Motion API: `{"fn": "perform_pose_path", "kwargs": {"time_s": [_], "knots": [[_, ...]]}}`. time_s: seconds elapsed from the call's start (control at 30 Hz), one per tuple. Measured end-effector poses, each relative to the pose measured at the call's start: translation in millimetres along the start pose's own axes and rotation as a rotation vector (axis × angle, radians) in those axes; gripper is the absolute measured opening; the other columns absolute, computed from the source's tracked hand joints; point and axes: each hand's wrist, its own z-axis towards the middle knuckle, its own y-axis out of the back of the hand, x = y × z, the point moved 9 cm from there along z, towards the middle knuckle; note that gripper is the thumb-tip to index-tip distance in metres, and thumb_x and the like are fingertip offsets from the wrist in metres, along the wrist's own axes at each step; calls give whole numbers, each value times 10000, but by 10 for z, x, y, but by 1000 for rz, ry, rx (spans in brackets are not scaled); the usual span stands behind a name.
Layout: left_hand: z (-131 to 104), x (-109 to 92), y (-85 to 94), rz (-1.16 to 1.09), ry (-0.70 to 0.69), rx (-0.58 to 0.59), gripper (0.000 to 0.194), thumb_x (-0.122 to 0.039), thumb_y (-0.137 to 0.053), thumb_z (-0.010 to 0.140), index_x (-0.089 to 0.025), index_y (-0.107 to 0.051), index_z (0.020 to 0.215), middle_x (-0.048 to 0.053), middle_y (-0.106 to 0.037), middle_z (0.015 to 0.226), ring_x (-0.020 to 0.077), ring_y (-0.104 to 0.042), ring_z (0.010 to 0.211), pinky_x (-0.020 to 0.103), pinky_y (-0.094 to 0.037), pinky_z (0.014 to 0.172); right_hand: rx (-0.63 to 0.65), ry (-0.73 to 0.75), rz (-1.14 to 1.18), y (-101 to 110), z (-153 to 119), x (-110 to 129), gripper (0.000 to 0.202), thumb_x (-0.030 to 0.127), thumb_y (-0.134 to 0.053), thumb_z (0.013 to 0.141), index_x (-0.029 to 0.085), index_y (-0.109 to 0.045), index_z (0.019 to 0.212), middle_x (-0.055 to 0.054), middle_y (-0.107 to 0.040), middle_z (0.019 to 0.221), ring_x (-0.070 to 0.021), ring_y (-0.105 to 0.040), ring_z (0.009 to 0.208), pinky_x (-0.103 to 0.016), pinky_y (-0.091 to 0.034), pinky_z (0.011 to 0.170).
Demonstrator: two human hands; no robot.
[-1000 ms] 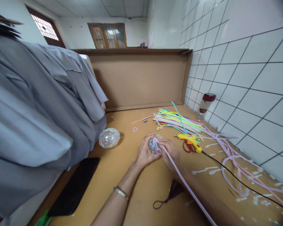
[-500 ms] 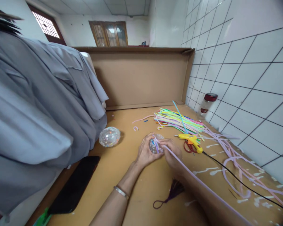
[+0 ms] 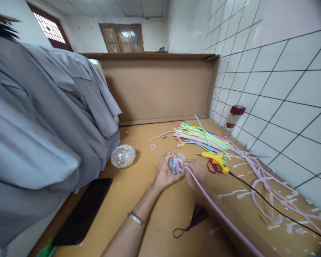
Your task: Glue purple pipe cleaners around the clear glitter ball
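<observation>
My left hand (image 3: 164, 173) is curved round the left side of a small clear ball-like piece (image 3: 173, 168) with blue and purple bits on it. At its right side my right hand (image 3: 194, 175) pinches a long lilac strip (image 3: 216, 207), which trails over the right forearm to the lower edge. A larger clear, faceted bowl-like piece (image 3: 123, 156) sits on the table to the left. Below the right hand lies a dark purple tassel (image 3: 196, 217) with a cord loop, partly hidden by the forearm.
Behind the hands lies a bundle of coloured strips (image 3: 203, 137). A yellow glue gun (image 3: 216, 160), red-handled scissors (image 3: 212, 167) and a jar (image 3: 233, 119) stand or lie right. Left are a black phone (image 3: 82, 210) and grey cloth (image 3: 50, 117). A cardboard panel (image 3: 160, 87) rises behind.
The strip's trailing length has shifted slightly left and bows more. My right fingers have moved a little at the clear piece. The whole view has shifted slightly.
</observation>
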Motion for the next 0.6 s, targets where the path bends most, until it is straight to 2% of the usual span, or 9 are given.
{"fn": "perform_pose_path", "kwargs": {"time_s": [0.07, 0.13, 0.3, 0.37, 0.43, 0.5, 0.57, 0.6], "knots": [[9, -15, 10, 3, -5, -5, 723, -351, -829, 620, -259, -424, 1212, 112, -538, 1353, 282, -559, 1241, 480, -478, 1036, 26, 17, -127, 41, -50, 47, 255, 106, -410, 912, 203, -638, 976, -96, -706, 919, -214, -662, 888, -382, -546, 823], [20, -14, 29, 0, 13, -17, 720, -348, -828, 627, -256, -426, 1218, 118, -530, 1363, 288, -551, 1250, 490, -467, 1045, 106, 47, -238, 46, -124, 90, 265, 93, -400, 911, 184, -638, 985, -112, -696, 913, -229, -649, 883, -388, -540, 820], [32, 50, 81, -28, 113, -65, 768, -313, -834, 605, -246, -415, 1244, 119, -522, 1355, 299, -533, 1276, 499, -439, 1076, 429, 108, -415, -72, -404, 84, 192, 69, -464, 893, 161, -630, 920, -116, -663, 870, -227, -609, 810, -336, -517, 727], [30, 48, 88, -26, 124, -68, 763, -302, -831, 602, -250, -419, 1241, 102, -526, 1354, 304, -534, 1273, 516, -435, 1079, 519, 118, -446, -92, -464, 24, 219, 49, -463, 881, 165, -634, 955, -105, -669, 888, -213, -602, 807, -319, -508, 723], [27, 35, 96, -20, 123, -65, 747, -294, -828, 604, -249, -429, 1235, 92, -526, 1362, 318, -533, 1270, 533, -431, 1080, 537, 30, -545, -20, -403, -166, 288, 34, -449, 865, 170, -636, 1038, -107, -685, 960, -211, -609, 860, -323, -502, 767], [26, 16, 97, -14, 112, -57, 734, -272, -823, 604, -243, -439, 1229, 95, -525, 1370, 334, -530, 1270, 541, -425, 1087, 464, -184, -761, 200, -236, -483, 312, 57, -451, 863, 167, -636, 1090, -127, -691, 996, -235, -616, 907, -357, -490, 796], [27, -3, 90, -12, 87, -44, 739, -254, -828, 590, -246, -446, 1223, 103, -528, 1372, 344, -532, 1266, 543, -428, 1085, 395, -315, -884, 401, -48, -704, 282, 172, -460, 909, 70, -631, 1109, -230, -666, 1023, -328, -609, 962, -448, -473, 798], [29, -11, 87, -11, 72, -41, 746, -253, -833, 583, -252, -447, 1221, 105, -532, 1369, 347, -537, 1261, 547, -434, 1080, 417, -443, -978, 492, -2, -861, 329, 285, -489, 925, 38, -637, 1085, -259, -653, 1033, -355, -613, 963, -464, -471, 793]]}}
